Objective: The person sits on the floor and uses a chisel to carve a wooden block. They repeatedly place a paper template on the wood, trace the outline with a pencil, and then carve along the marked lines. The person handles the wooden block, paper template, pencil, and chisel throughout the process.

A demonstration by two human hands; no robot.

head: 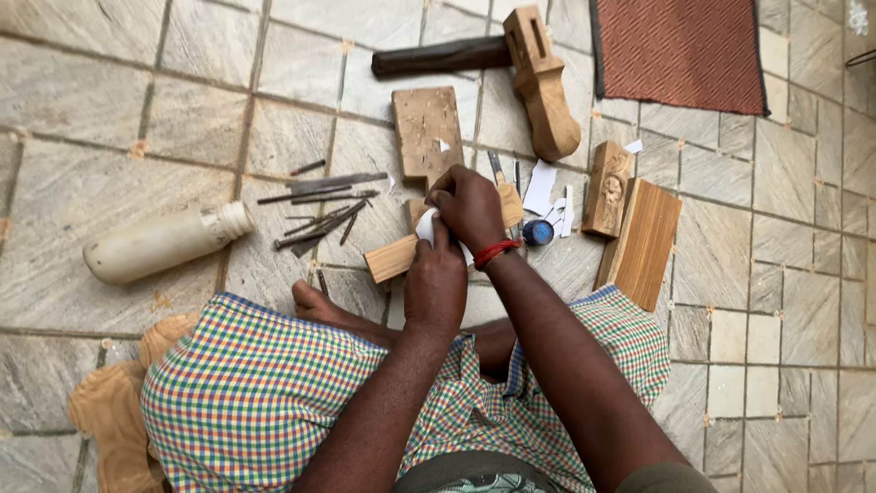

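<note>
Both hands meet over a small wooden block (394, 257) on the tiled floor (109, 110), just ahead of the crossed legs. Left hand (436, 285) is curled, fingertips pinching a white paper piece (427, 226) against the block. Right hand (468, 206), red thread at the wrist, is closed down on the same paper from above; can't tell if it also holds a tool.

Step, as I read it: fitting or pressing a paper pattern onto the block face before carving. Next move likely calls for keeping the paper flat and aligned to the block edges while one hand frees up.

Clearance:
- Metal chisels (324, 205) lie scattered just left of the block, tips pointing various ways, so watch the left-side reach.
- Flat wooden board (426, 132) just beyond the hands.
- Wooden mallet (538, 78) farther out, well apart.
- Carved wooden panel (608, 189), plank (641, 242) and blue cap (538, 232) crowd the right.
- White plastic bottle (164, 242) lies well left.
- Open floor mostly far left and far right.
</note>
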